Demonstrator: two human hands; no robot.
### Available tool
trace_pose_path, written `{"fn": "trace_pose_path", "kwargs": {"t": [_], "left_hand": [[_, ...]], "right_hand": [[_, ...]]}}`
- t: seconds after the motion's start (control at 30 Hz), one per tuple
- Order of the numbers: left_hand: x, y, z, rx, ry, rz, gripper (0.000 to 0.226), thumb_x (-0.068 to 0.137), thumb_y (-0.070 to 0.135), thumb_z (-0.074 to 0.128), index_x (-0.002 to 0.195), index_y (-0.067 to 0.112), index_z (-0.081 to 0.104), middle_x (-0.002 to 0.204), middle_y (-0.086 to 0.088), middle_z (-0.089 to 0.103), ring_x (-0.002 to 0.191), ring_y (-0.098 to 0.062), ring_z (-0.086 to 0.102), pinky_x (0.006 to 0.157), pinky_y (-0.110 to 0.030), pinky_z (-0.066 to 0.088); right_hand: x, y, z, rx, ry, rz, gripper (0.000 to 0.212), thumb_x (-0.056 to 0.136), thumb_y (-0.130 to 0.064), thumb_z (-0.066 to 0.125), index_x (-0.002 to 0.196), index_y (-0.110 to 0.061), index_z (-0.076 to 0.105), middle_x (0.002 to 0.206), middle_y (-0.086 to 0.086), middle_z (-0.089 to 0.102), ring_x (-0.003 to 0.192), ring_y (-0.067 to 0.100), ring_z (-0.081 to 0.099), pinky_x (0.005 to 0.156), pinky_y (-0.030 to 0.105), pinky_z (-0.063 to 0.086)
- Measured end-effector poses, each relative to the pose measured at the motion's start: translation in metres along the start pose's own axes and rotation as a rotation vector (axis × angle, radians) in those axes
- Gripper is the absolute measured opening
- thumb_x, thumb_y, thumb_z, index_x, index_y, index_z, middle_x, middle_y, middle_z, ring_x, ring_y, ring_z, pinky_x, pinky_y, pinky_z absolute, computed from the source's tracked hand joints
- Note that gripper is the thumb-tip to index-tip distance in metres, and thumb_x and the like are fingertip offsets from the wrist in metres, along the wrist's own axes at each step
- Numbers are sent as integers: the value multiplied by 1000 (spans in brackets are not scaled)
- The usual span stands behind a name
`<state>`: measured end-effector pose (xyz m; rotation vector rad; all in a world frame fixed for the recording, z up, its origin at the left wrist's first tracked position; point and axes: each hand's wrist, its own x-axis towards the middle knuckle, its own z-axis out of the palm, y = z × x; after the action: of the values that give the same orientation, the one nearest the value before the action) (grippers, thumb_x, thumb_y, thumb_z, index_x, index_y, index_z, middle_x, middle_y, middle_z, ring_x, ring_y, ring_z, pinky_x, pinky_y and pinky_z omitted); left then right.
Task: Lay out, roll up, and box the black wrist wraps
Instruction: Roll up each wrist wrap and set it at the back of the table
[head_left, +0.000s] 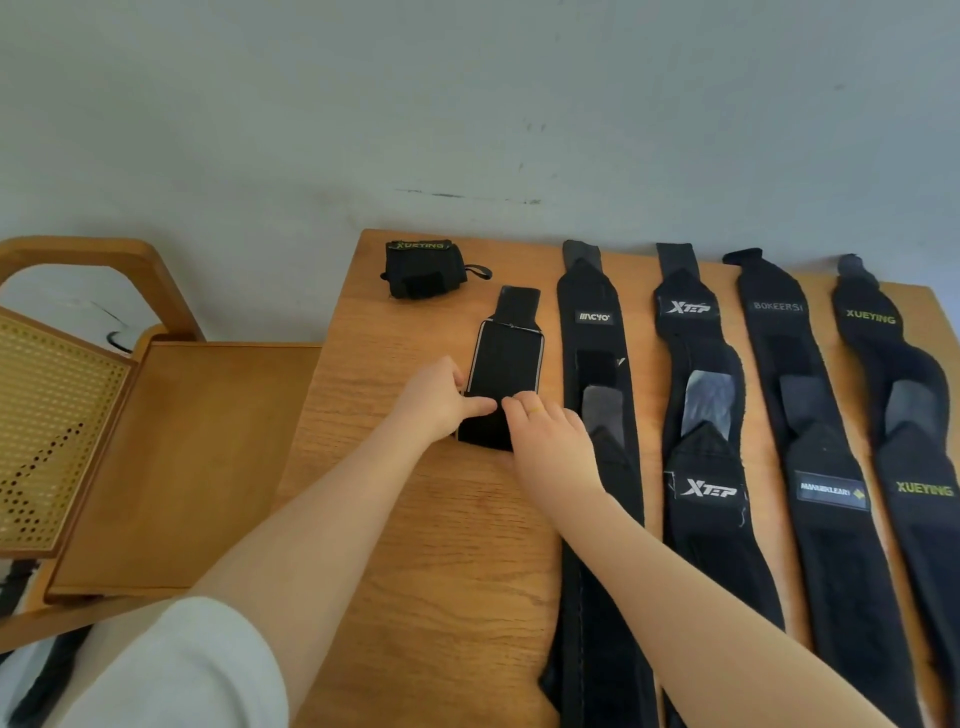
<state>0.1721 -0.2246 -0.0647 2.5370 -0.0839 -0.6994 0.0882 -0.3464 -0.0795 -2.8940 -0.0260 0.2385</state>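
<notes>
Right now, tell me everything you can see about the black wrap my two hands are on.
The wrap under the hands is black fabric with pale edging along its sides, and a narrower black tab sticks out at its far end. It lies lengthwise on the wooden table, left of the four long flat wraps and in front of the rolled-up one. Its near end looks thicker. The left hand and right hand both hold that near end.

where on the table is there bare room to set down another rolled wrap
Bare wood lies left of the wrap being rolled, from the rolled XUEYING wrap down the table's left edge, and in front of both hands, left and right. The right half is crowded: four flat wraps with narrow strips between.
</notes>
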Motion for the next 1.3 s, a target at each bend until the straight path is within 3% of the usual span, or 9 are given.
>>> {"fn": "trace_pose_path", "kwargs": {"t": [0.17, 0.3, 0.47, 0.6, 0.67, 0.77, 0.97, 1.2, 1.3], "left_hand": [[-1, 2, 0, -109, 122, 7, 38, 92, 38, 55, 124, 17, 53, 123, 0, 58, 105, -15, 55, 81, -26, 43], [-24, -10, 2, -407, 49, 103, 71, 86, 35, 66, 145, 19, 30, 148, 0, 39, 133, -16, 39, 108, -33, 34], [-46, -30, 13, -102, -97, 296, 117, 68, 36, 82, 152, 19, 3, 158, 9, -4, 144, -16, 11, 114, -31, 19], [-50, -61, 5, 88, -77, 417, 104, 69, 39, 81, 150, 19, 18, 154, 5, 14, 140, -19, 20, 113, -34, 26], [-57, -79, -6, 195, -138, 489, 102, 68, 39, 81, 149, 19, 22, 152, 5, 19, 138, -19, 23, 112, -33, 27], [-68, -107, -18, 345, -146, 624, 93, 70, 39, 79, 145, 20, 29, 147, 3, 27, 132, -19, 30, 108, -35, 33], [-81, -132, -27, 582, -119, 799, 79, 81, 35, 71, 147, 22, 31, 153, -4, 26, 134, -28, 33, 106, -45, 36], [-90, -117, -27, 771, -213, 789, 71, 91, 20, 58, 149, 27, 19, 158, 3, 8, 110, -23, 54, 81, -33, 48], [-92, -115, -24, 845, -186, 830, 74, 89, 12, 60, 148, 28, 19, 157, 4, 14, 103, -24, 58, 77, -37, 52]], "right_hand": [[21, 8, -18, 258, -88, 101, 52, 92, -40, 56, 138, -19, 45, 126, 1, 54, 112, 18, 53, 88, 33, 49], [36, 15, -28, 648, -228, 302, 35, 90, -38, 61, 110, -10, 65, 96, 6, 67, 85, 18, 63, 74, 31, 51], [19, -11, -13, 1268, -398, 675, 34, 89, -28, 65, 112, -3, 63, 99, 10, 70, 89, 22, 67, 79, 32, 57], [-5, -41, 6, 1462, -471, 785, 34, 91, -30, 63, 116, -7, 59, 106, 9, 67, 92, 22, 65, 75, 32, 54], [-17, -61, 14, 1410, -520, 717, 31, 95, -33, 56, 112, -8, 60, 95, 7, 67, 78, 18, 65, 67, 28, 50], [-31, -89, 21, 871, -461, 455, 32, 97, -41, 48, 95, -11, 56, 73, 1, 60, 61, 14, 57, 54, 23, 42], [-63, -85, 20, 78, -184, 336, 50, 89, -52, 53, 125, -17, 49, 124, 2, 49, 117, 24, 44, 94, 36, 40], [-68, -117, 24, 466, -306, 648, 47, 89, -26, 65, 123, -7, 38, 116, 12, 54, 99, 25, 57, 67, 29, 46], [-72, -112, 16, 866, -264, 709, 43, 86, -21, 68, 120, -10, 44, 109, 8, 57, 94, 22, 57, 65, 29, 47]]}}
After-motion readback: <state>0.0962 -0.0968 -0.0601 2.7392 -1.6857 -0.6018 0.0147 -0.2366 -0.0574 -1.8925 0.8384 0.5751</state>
